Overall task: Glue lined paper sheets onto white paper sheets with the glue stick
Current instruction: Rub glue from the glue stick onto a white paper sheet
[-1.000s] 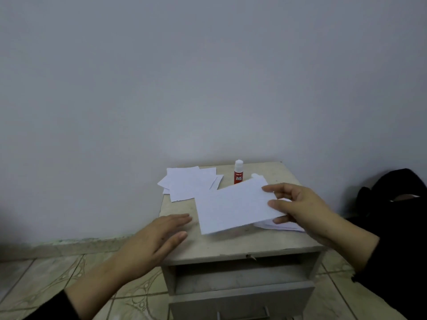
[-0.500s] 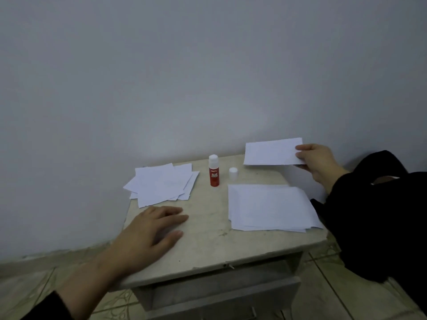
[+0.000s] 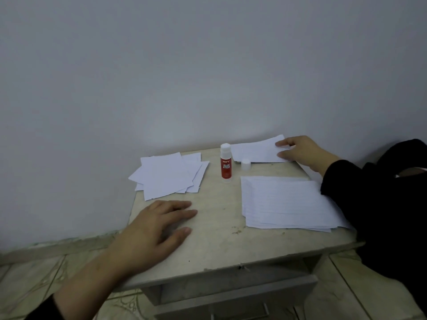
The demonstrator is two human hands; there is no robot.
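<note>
Rectangular paper sheet [image 3: 256, 152] in right hand [image 3: 300, 152].

Sleeve [image 3: 374, 204] covering the lined stack's [image 3: 284, 202] right edge, drawer [image 3: 235, 299] cut off below, sheet's [image 3: 256, 151] far corner under the right hand [image 3: 300, 152]

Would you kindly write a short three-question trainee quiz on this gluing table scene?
1. True or false: the glue stick stands upright.
2. Which hand holds a sheet? A) left hand B) right hand
3. Fill in: the cap lies beside the glue stick, so the stick is ____.

Key: 1 true; 2 B, holding the single sheet at the back of the table; 3 uncapped.
</note>
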